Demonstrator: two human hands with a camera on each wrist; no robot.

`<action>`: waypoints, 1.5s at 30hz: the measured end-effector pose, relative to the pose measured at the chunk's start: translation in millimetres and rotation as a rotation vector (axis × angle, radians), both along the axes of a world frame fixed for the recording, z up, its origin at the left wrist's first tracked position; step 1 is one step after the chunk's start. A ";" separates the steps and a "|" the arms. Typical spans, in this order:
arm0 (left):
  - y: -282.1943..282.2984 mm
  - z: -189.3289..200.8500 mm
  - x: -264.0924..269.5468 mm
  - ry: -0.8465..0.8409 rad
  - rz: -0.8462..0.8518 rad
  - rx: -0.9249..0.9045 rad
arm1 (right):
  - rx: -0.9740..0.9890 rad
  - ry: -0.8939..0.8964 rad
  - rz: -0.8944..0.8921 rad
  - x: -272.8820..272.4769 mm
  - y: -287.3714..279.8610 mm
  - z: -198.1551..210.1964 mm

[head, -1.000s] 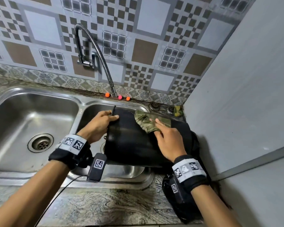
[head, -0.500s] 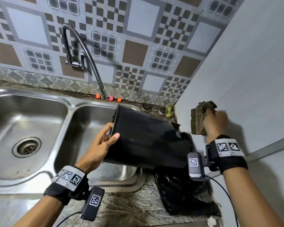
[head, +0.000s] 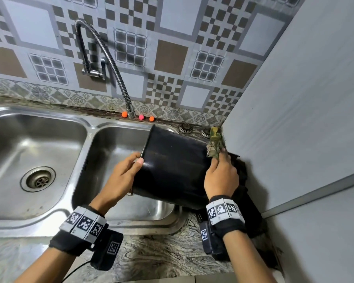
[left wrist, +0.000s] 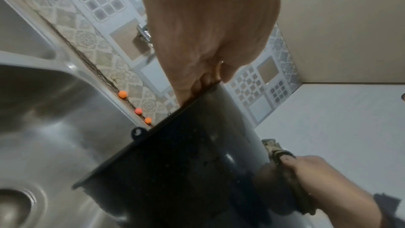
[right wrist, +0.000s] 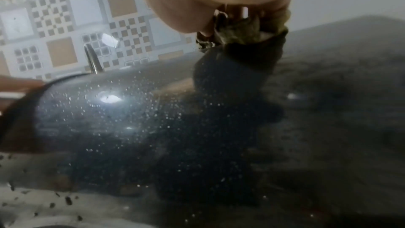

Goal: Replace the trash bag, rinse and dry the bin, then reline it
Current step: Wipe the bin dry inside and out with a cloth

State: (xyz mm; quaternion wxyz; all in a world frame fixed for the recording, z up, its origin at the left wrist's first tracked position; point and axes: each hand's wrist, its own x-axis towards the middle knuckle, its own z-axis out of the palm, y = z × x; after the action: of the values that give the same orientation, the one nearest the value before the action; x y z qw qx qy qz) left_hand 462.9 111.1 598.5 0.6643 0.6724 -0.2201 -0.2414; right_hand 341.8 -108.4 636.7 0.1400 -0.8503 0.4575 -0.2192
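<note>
The black bin [head: 172, 170] lies on its side over the right sink basin [head: 114, 152], mouth pointing left. My left hand [head: 138, 160] grips the bin's rim, thumb outside; the left wrist view shows the fingers [left wrist: 188, 86] hooked over the rim of the bin [left wrist: 175, 171]. My right hand [head: 217, 156] holds a camouflage cloth [head: 214, 146] against the bin's right end. In the right wrist view the cloth [right wrist: 241, 29] is bunched in my fingers above the bin's [right wrist: 131, 119] droplet-covered wall. A crumpled black trash bag [head: 247, 201] lies under and behind my right wrist.
A flexible faucet [head: 102, 58] hangs over the divider of the double sink; the left basin's drain [head: 38, 179] is open. Three small orange and pink balls [head: 141, 117] sit on the back ledge. A grey wall panel [head: 294, 119] closes the right side. Marble counter [head: 161, 256] runs along the front.
My right hand wiped the bin's middle, lifted the cloth up beside the wall, and has now come back down onto the bin's right end. My left hand kept hold of the rim.
</note>
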 end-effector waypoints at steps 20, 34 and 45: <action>-19.5 5.9 -26.0 0.229 -0.084 -0.219 | 0.086 -0.066 0.517 38.1 98.4 10.9; -28.6 30.9 10.2 0.265 -0.034 0.052 | 1.202 -0.757 0.109 20.9 1.8 68.0; -18.1 35.2 21.8 0.511 -0.142 -0.163 | 0.924 -0.762 -0.153 -12.5 -91.5 63.5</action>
State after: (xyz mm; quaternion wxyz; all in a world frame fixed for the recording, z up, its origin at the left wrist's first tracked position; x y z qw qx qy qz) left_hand 484.7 93.0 633.7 0.7316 0.5167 -0.1106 -0.4307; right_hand 329.3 -200.0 700.2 0.6329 -0.5277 0.4827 -0.2965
